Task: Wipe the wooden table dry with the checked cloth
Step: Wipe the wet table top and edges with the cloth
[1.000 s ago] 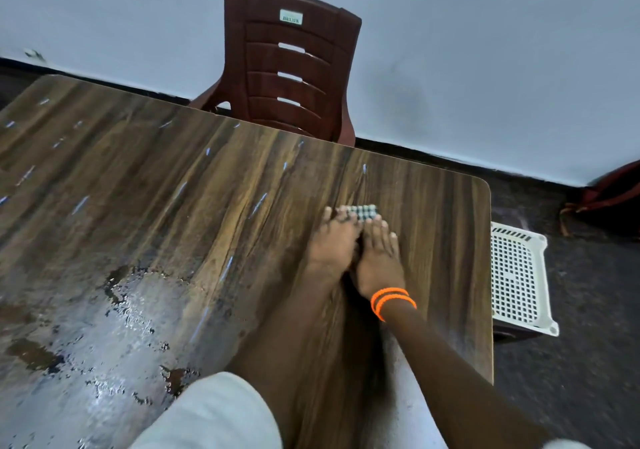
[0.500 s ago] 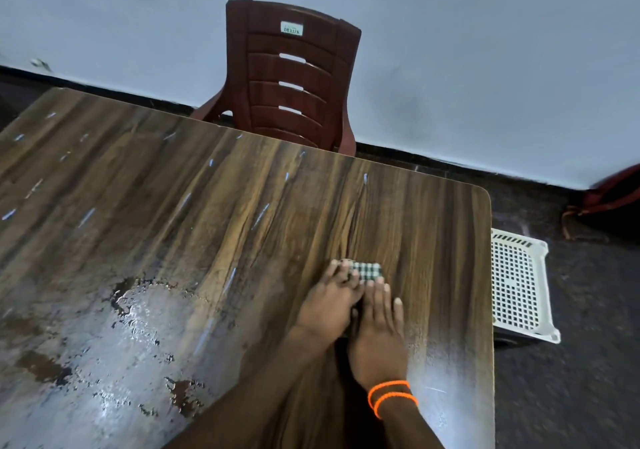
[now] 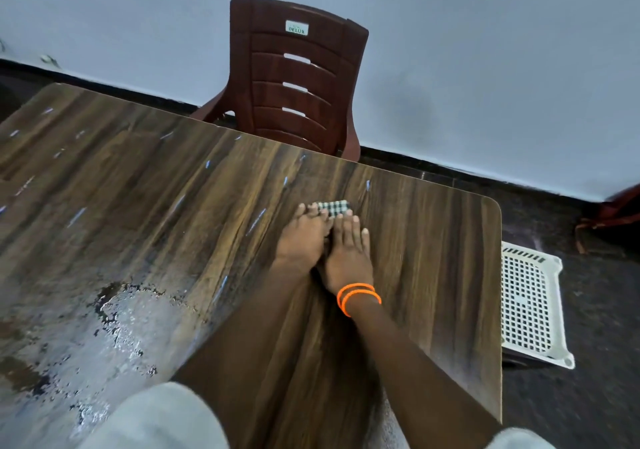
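Observation:
The wooden table (image 3: 138, 206) fills most of the view. My left hand (image 3: 303, 237) and my right hand (image 3: 348, 251) lie flat side by side on the right part of the top, fingers straight, pressing on the folded checked cloth (image 3: 333, 207). Only a small strip of the cloth shows beyond my fingertips; the rest is hidden under my palms. Two orange bangles (image 3: 358, 298) ring my right wrist. A wide wet patch (image 3: 86, 337) glistens on the near left of the table.
A dark red plastic chair (image 3: 298, 78) stands at the table's far edge, against a pale wall. A white perforated plastic crate (image 3: 530, 303) sits on the dark floor beside the table's right edge. Small pale streaks dot the far tabletop.
Both hands drew the cloth back toward me, then pushed it forward again toward the far edge. The wet patch on the left looks the same.

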`<state>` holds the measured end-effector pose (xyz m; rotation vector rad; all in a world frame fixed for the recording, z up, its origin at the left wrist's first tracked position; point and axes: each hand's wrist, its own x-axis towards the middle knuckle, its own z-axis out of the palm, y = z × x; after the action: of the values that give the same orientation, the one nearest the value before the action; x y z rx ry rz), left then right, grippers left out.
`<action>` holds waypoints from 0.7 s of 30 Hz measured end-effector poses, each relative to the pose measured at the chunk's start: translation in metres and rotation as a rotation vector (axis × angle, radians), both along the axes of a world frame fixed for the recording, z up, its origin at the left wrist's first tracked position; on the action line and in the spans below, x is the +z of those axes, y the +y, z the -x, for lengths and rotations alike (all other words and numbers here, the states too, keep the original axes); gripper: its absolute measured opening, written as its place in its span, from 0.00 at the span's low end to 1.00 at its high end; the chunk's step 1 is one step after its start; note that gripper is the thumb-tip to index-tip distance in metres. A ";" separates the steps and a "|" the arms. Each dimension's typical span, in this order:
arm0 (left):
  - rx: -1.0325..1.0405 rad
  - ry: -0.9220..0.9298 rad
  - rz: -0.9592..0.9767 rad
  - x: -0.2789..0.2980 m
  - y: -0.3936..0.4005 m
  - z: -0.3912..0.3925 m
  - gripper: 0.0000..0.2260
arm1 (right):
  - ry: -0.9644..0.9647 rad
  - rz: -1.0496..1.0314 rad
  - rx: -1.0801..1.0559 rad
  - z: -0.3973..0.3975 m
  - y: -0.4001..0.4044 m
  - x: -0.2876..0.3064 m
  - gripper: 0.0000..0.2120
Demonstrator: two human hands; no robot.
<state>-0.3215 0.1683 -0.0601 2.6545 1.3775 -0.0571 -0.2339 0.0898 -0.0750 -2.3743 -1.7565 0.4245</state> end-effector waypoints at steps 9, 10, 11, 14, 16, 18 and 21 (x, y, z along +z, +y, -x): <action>-0.296 -0.001 0.039 0.018 -0.073 -0.016 0.24 | -0.039 -0.057 -0.039 -0.019 -0.095 -0.002 0.29; -0.363 0.011 0.054 0.013 -0.071 -0.034 0.24 | -0.066 -0.057 -0.078 -0.033 -0.101 -0.001 0.29; -0.401 0.005 0.053 0.010 -0.070 -0.053 0.24 | -0.089 -0.052 -0.117 -0.049 -0.102 0.000 0.29; -0.380 -0.048 0.026 0.009 -0.058 -0.108 0.22 | -0.106 -0.009 -0.207 -0.095 -0.085 0.001 0.30; -0.297 -0.088 -0.010 0.014 -0.043 -0.129 0.21 | -0.088 0.038 -0.199 -0.118 -0.060 0.001 0.30; -0.218 -0.115 -0.018 0.012 -0.020 -0.135 0.19 | -0.064 0.072 -0.157 -0.130 -0.031 0.004 0.33; -0.131 -0.108 -0.034 0.014 0.014 -0.116 0.19 | -0.042 0.084 -0.067 -0.119 0.015 0.007 0.37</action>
<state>-0.2056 0.1824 -0.0464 2.7281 1.1822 0.0944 -0.1144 0.1048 -0.0679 -2.5096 -1.7036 0.4508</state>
